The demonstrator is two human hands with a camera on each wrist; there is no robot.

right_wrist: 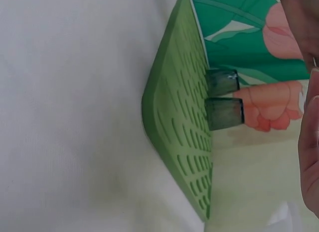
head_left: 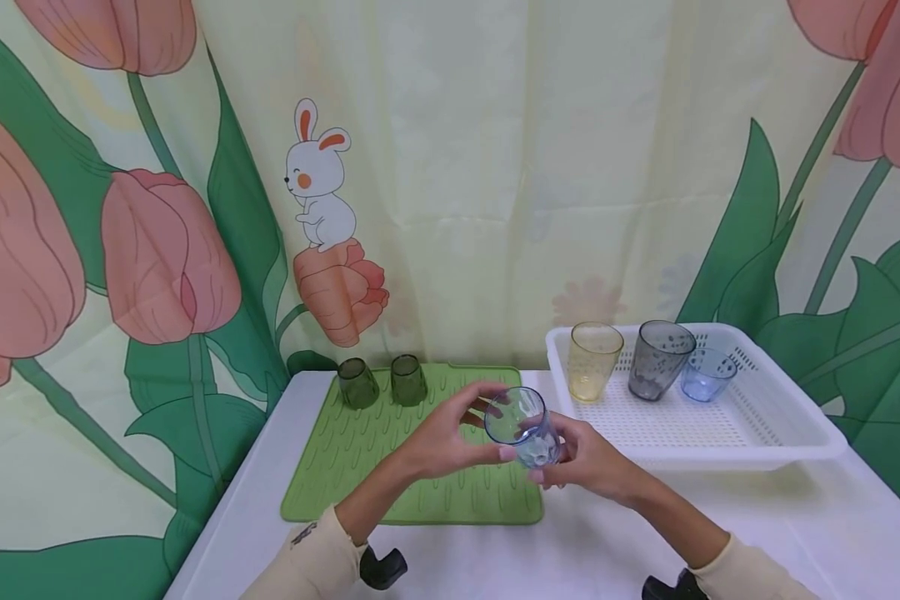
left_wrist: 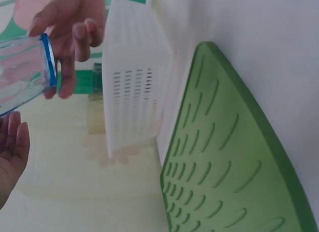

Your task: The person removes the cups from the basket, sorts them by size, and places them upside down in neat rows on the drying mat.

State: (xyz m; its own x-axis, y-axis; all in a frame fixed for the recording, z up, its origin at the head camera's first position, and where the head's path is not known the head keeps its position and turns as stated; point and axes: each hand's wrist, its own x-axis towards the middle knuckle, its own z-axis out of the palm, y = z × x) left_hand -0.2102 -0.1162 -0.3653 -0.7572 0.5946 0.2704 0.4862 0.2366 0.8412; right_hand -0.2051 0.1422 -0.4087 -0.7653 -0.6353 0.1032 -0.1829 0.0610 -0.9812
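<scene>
Floral curtain [head_left: 457, 167] at the back, tulips and a rabbit and all, and we've got a white table [head_left: 607, 537] in front of it. Progress-wise, we'd call this partway. Two dark green cups [head_left: 357, 384] stand near the far edge of the green mat [head_left: 412, 492], while the white basket [head_left: 735, 457] on the right has a yellow glass [head_left: 594, 363], a grey glass [head_left: 658, 362] and a small blue glass [head_left: 708, 375] in it. We can't tell for sure which group counts as finished, but the glass being handled isn't set down in either spot, so that one's not done yet.

As for that clear glass [head_left: 521, 427] with the blue rim, it's up in the air between both hands, tilted. The left hand [head_left: 446, 437] grips it, thumb and fingers on either side of the wide end. The right hand [head_left: 588, 458] holds it from the other side, lower down. Exactly which fingertips touch, we can't make out.
</scene>
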